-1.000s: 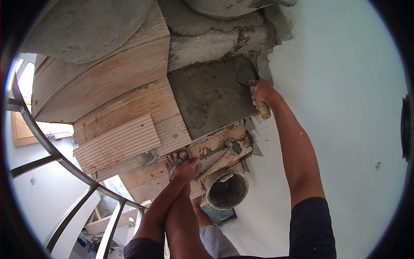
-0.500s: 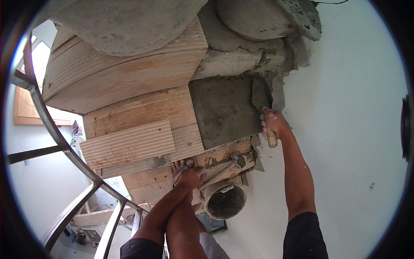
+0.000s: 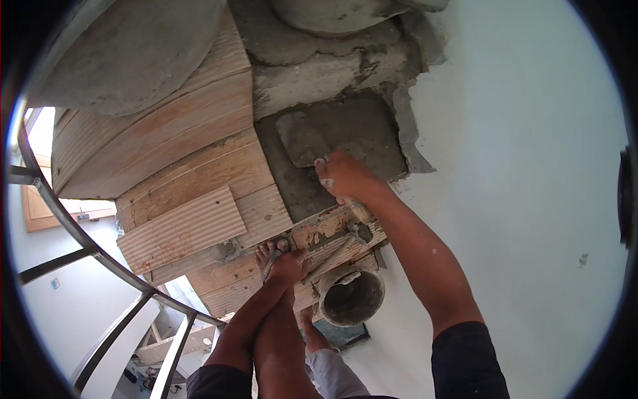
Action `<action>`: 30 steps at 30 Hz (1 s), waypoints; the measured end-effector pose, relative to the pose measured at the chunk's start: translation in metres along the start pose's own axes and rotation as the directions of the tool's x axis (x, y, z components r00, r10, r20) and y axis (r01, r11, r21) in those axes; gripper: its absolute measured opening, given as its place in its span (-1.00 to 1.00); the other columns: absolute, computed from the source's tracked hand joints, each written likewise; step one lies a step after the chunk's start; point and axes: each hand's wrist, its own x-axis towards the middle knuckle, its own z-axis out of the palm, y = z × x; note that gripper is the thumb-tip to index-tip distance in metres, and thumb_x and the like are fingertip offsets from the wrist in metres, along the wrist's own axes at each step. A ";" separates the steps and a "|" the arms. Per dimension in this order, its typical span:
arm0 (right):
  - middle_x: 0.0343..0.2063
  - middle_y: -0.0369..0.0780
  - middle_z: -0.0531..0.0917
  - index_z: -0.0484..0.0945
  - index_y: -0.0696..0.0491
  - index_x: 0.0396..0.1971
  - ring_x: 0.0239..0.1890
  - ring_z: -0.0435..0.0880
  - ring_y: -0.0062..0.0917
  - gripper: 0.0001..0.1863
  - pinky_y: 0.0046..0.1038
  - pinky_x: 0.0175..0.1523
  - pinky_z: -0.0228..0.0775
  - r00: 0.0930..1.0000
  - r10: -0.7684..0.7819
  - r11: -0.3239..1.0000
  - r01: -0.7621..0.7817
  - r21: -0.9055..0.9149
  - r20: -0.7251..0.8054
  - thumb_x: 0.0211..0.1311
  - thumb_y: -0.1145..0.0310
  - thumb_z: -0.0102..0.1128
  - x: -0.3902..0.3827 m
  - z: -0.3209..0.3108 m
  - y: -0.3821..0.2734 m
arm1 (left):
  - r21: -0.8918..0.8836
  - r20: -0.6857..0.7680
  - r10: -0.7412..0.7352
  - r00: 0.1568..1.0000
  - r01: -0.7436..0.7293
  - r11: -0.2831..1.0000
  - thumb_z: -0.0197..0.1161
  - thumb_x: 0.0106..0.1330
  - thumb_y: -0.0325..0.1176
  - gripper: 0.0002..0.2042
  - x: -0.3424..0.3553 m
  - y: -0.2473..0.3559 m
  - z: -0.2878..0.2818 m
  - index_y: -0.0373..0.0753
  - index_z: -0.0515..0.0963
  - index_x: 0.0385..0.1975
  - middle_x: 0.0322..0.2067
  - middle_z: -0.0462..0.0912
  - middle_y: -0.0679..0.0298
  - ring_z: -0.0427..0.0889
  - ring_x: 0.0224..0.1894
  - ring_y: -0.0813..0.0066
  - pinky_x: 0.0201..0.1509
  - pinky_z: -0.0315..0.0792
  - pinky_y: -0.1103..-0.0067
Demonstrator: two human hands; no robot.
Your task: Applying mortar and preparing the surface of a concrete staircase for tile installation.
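Observation:
My right hand (image 3: pixel 347 177) is closed round a trowel, with its wooden handle (image 3: pixel 361 211) sticking out below the fist. The trowel's flat blade (image 3: pixel 299 138) lies against wet grey mortar (image 3: pixel 359 123) on a stair tread, toward the left side of the patch. Low in front of me, my left hand (image 3: pixel 289 266) rests beside my bare foot (image 3: pixel 269 255) on a lower step; its fingers are mostly hidden. Close to its right lies a hammer-like tool (image 3: pixel 359 231) with a mortar-crusted head and a long handle.
A mortar-caked bucket (image 3: pixel 352 299) stands on the lower step against the white wall (image 3: pixel 505 166). Ribbed wooden boards (image 3: pixel 183 226) cover the steps at left. A metal railing (image 3: pixel 86 236) curves along the left side. Large rounded grey slabs (image 3: pixel 139 60) are at the top.
My right hand has swept the trowel leftward across the mortar from its right edge by the wall. My left hand has stayed by the foot, and the view has shifted a little.

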 end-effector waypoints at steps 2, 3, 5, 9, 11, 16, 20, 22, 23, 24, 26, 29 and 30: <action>-0.41 0.05 0.68 0.59 0.23 -0.18 -0.35 0.75 -0.12 -0.62 -0.13 -0.23 0.58 0.956 -0.281 0.907 0.235 -0.350 -0.086 0.38 0.16 0.08 -0.004 -0.005 -0.004 | 0.018 0.064 -0.026 0.998 0.025 1.000 0.26 0.23 -0.12 -0.72 -0.004 -0.003 0.001 -0.08 0.61 -0.13 -0.26 0.72 0.07 0.72 -0.26 -0.07 -0.12 0.59 0.21; -0.31 0.03 0.71 0.64 0.20 -0.18 -0.19 0.74 -0.12 -0.67 -0.13 -0.08 0.58 0.998 -0.056 0.946 0.051 -0.320 -0.008 0.33 0.23 0.10 -0.008 -0.021 -0.025 | 0.050 0.121 -0.073 0.990 0.068 0.996 0.26 0.23 -0.11 -0.69 -0.010 -0.009 -0.004 -0.06 0.63 -0.07 -0.22 0.74 0.07 0.72 -0.21 -0.09 -0.03 0.58 0.19; -0.20 0.02 0.73 0.69 0.17 -0.19 -0.02 0.73 -0.12 -0.71 -0.13 0.06 0.57 0.976 0.210 0.928 -0.180 -0.325 0.060 0.28 0.31 0.11 -0.018 -0.046 -0.025 | 0.002 0.159 -0.062 0.985 0.062 0.998 0.26 0.24 -0.12 -0.70 0.005 0.024 -0.022 -0.08 0.62 -0.09 -0.21 0.74 0.07 0.71 -0.21 -0.09 -0.03 0.58 0.20; -0.16 -0.02 0.75 0.73 0.06 -0.17 -0.04 0.74 -0.13 -0.74 -0.20 0.04 0.61 0.984 0.156 0.774 -0.177 -0.608 -0.087 0.22 0.33 0.17 -0.016 -0.060 0.037 | -0.154 0.122 -0.044 0.992 0.063 0.986 0.26 0.26 -0.16 -0.75 -0.001 0.007 -0.022 -0.14 0.55 -0.17 -0.29 0.69 0.03 0.71 -0.28 -0.07 -0.20 0.61 0.17; -0.20 0.02 0.73 0.73 0.04 -0.14 -0.12 0.75 -0.11 -0.74 -0.17 -0.08 0.64 0.967 0.141 0.793 -0.239 -0.561 -0.214 0.20 0.40 0.17 -0.030 -0.072 0.053 | -0.148 0.121 -0.053 0.991 0.071 0.986 0.26 0.26 -0.16 -0.74 -0.001 0.006 -0.020 -0.15 0.55 -0.17 -0.29 0.69 0.04 0.71 -0.29 -0.07 -0.21 0.61 0.17; -0.43 -0.05 0.66 0.63 0.17 -0.21 -0.43 0.72 -0.24 -0.78 -0.20 -0.41 0.59 0.932 0.355 0.933 -0.358 -0.026 -0.069 0.34 0.36 0.07 -0.009 -0.062 0.090 | -0.123 0.241 -0.116 0.963 0.149 0.981 0.27 0.25 -0.17 -0.73 0.008 0.021 -0.026 -0.13 0.60 -0.13 -0.21 0.71 0.02 0.72 -0.24 -0.05 -0.10 0.61 0.23; -0.61 -0.18 0.50 0.51 0.23 -0.34 -0.66 0.56 -0.45 -0.67 -0.27 -0.60 0.48 0.889 0.443 0.756 -0.439 0.486 0.114 0.43 0.22 0.01 -0.022 -0.048 0.003 | -0.101 0.229 -0.123 0.966 0.149 0.984 0.26 0.25 -0.12 -0.68 0.000 0.013 -0.024 -0.15 0.60 -0.09 -0.20 0.71 0.01 0.72 -0.24 -0.09 -0.08 0.61 0.22; -0.60 -0.17 0.53 0.52 0.20 -0.37 -0.70 0.56 -0.44 -0.62 -0.30 -0.58 0.49 0.915 0.368 0.814 -0.403 0.418 0.167 0.44 0.14 0.03 -0.016 -0.039 -0.018 | -0.082 0.216 -0.094 0.972 0.114 0.990 0.26 0.24 -0.11 -0.66 0.005 0.010 -0.019 -0.16 0.60 -0.08 -0.19 0.71 0.00 0.71 -0.25 -0.10 -0.08 0.61 0.22; -0.60 -0.14 0.55 0.53 0.21 -0.36 -0.70 0.58 -0.41 -0.64 -0.30 -0.57 0.50 0.926 0.322 0.840 -0.376 0.392 0.199 0.42 0.17 0.04 -0.011 -0.033 -0.027 | -0.090 0.181 -0.068 0.981 0.085 0.992 0.28 0.23 -0.11 -0.67 0.004 0.012 -0.017 -0.16 0.61 -0.10 -0.25 0.71 0.00 0.72 -0.29 -0.06 -0.15 0.62 0.23; -0.60 -0.11 0.56 0.53 0.22 -0.36 -0.69 0.60 -0.37 -0.65 -0.29 -0.57 0.50 0.933 0.276 0.863 -0.347 0.367 0.231 0.40 0.19 0.05 -0.005 -0.027 -0.037 | -0.097 0.146 -0.041 0.988 0.056 0.994 0.31 0.21 -0.11 -0.67 0.004 0.012 -0.016 -0.16 0.62 -0.12 -0.31 0.70 0.00 0.72 -0.32 -0.02 -0.21 0.63 0.25; -0.46 0.04 0.68 0.64 0.27 -0.30 -0.51 0.77 -0.25 -0.78 -0.22 -0.36 0.61 0.962 0.142 0.972 -0.180 0.148 0.235 0.24 0.47 0.05 0.001 -0.018 -0.060 | -0.090 0.169 -0.048 0.985 0.064 0.994 0.31 0.21 -0.12 -0.67 0.005 0.014 -0.017 -0.16 0.62 -0.11 -0.32 0.70 -0.01 0.72 -0.32 -0.02 -0.21 0.63 0.25; -0.34 0.05 0.73 0.69 0.24 -0.32 -0.34 0.80 -0.16 -0.78 -0.23 -0.18 0.64 0.950 -0.075 0.982 0.123 -0.143 0.303 0.19 0.44 0.10 0.005 -0.015 -0.056 | -0.096 0.128 -0.036 0.991 0.048 0.994 0.32 0.20 -0.14 -0.69 0.005 0.013 -0.016 -0.15 0.62 -0.12 -0.34 0.70 -0.01 0.72 -0.33 -0.03 -0.20 0.62 0.24; -0.34 0.05 0.73 0.69 0.24 -0.32 -0.34 0.80 -0.16 -0.78 -0.23 -0.18 0.64 0.953 -0.070 0.983 0.117 -0.143 0.296 0.19 0.44 0.10 0.002 -0.016 -0.051 | -0.111 0.069 -0.025 0.997 0.032 0.993 0.31 0.20 -0.16 -0.71 0.003 0.012 -0.015 -0.15 0.61 -0.14 -0.35 0.70 -0.01 0.71 -0.33 -0.03 -0.20 0.61 0.24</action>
